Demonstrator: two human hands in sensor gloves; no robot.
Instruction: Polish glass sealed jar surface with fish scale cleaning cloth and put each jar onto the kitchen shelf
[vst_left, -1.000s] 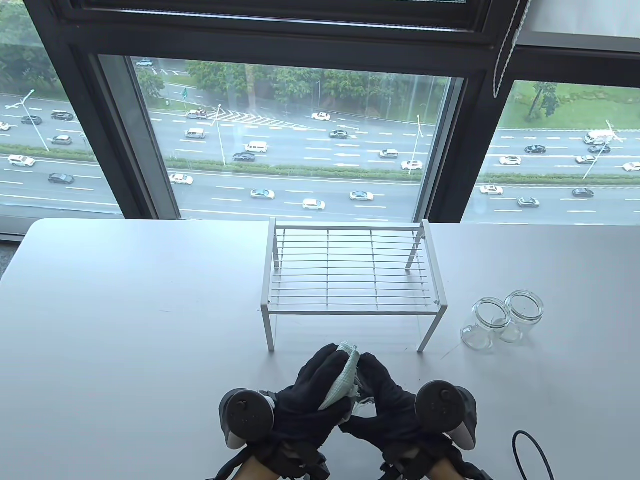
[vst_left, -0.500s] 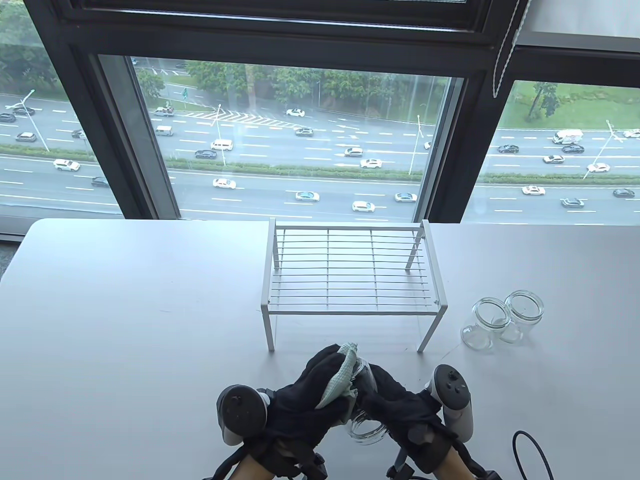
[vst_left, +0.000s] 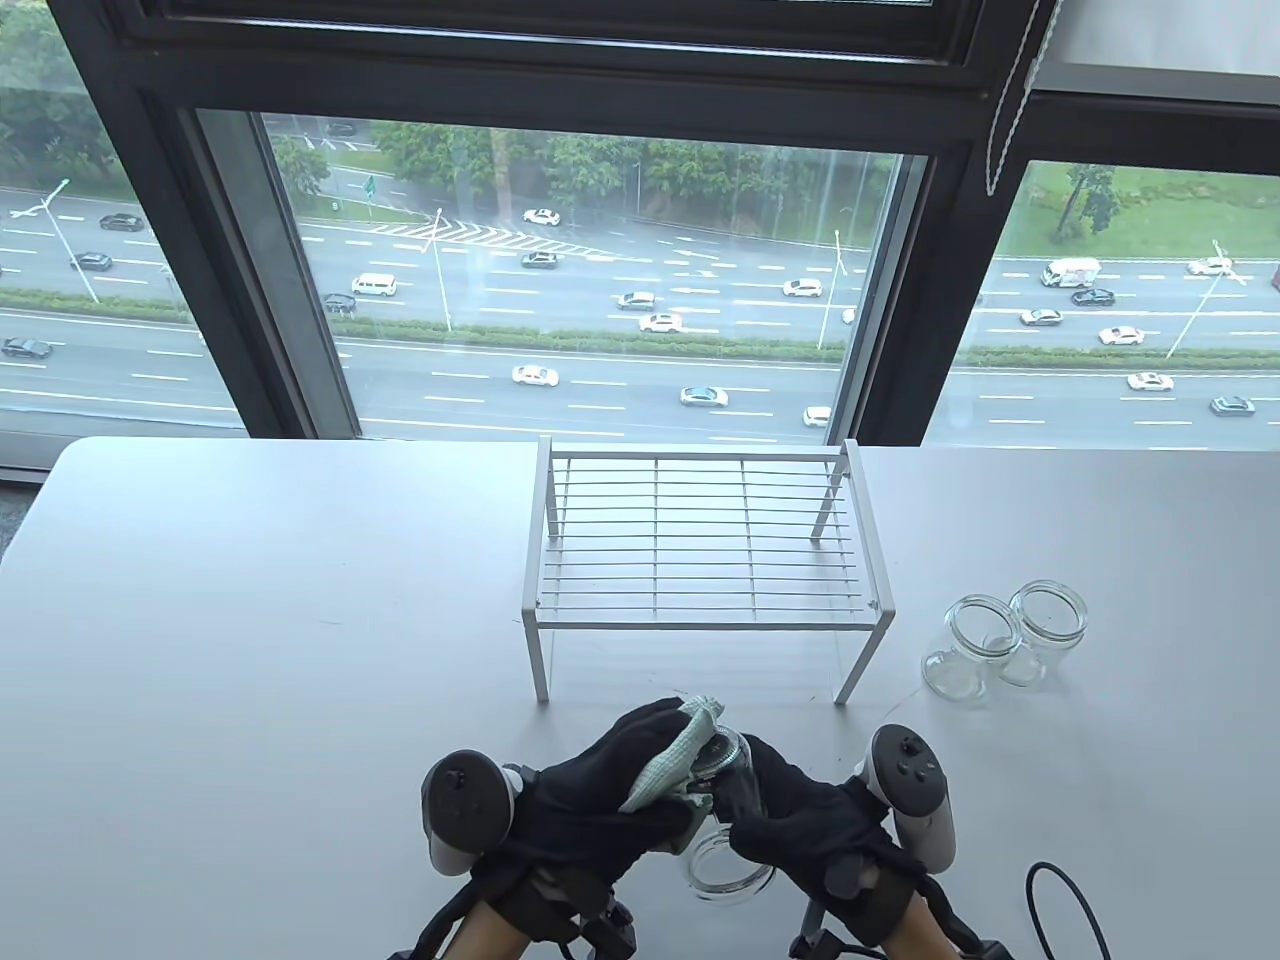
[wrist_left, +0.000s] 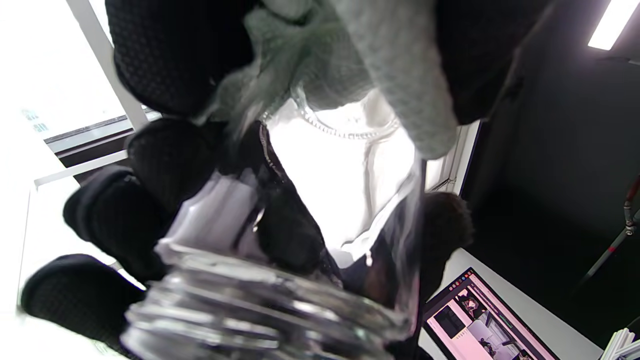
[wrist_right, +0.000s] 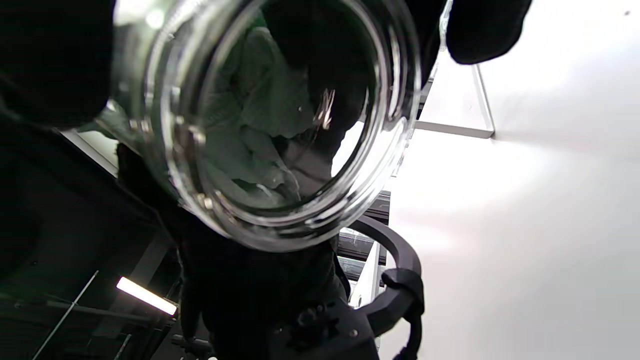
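Right hand grasps a clear glass jar, tilted with its open mouth toward the near desk edge. Left hand clutches a pale green textured cloth against the jar's base. White wire shelf stands mid-desk; two clear glass jars stand touching near its right end on the grey desk.
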